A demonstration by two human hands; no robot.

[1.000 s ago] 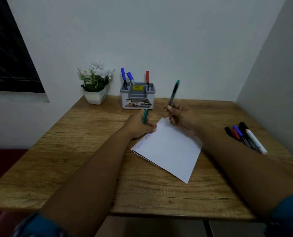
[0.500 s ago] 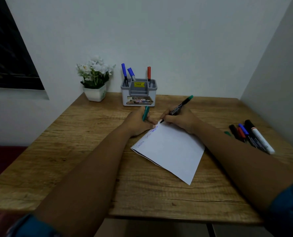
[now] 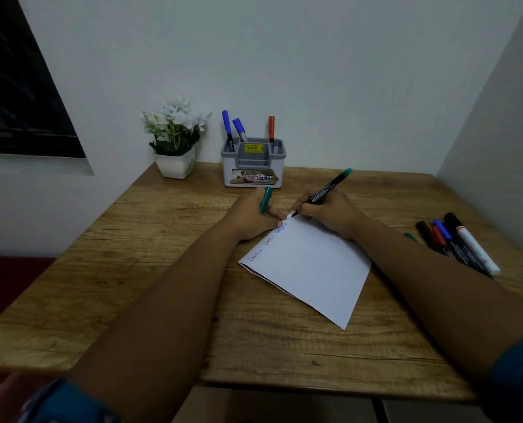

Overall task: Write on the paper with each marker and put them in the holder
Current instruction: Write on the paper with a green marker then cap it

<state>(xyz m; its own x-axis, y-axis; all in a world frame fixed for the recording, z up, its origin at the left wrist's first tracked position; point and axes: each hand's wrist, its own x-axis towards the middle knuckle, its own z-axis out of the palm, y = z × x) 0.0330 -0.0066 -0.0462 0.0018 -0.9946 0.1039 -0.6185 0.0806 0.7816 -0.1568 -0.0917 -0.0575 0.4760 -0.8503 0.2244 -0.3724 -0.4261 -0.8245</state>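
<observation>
A white sheet of paper (image 3: pixel 310 268) lies tilted on the wooden table, with three handwritten words along its left edge. My right hand (image 3: pixel 327 213) grips a black marker with a green end (image 3: pixel 324 190), its tip touching the paper's far corner. My left hand (image 3: pixel 254 216) rests on the paper's far left edge and holds the green cap (image 3: pixel 265 199). The grey holder (image 3: pixel 253 163) stands at the back with two blue markers (image 3: pixel 228 129) and a red marker (image 3: pixel 271 132) in it.
Several loose markers (image 3: pixel 455 242), black, red, blue and one white-bodied, lie at the right side of the table (image 3: pixel 131 270) near the wall. A white pot of flowers (image 3: pixel 176 138) stands left of the holder.
My right hand has lowered the marker from upright in the air down to the paper's far corner. My left hand has stayed on the paper with the cap.
</observation>
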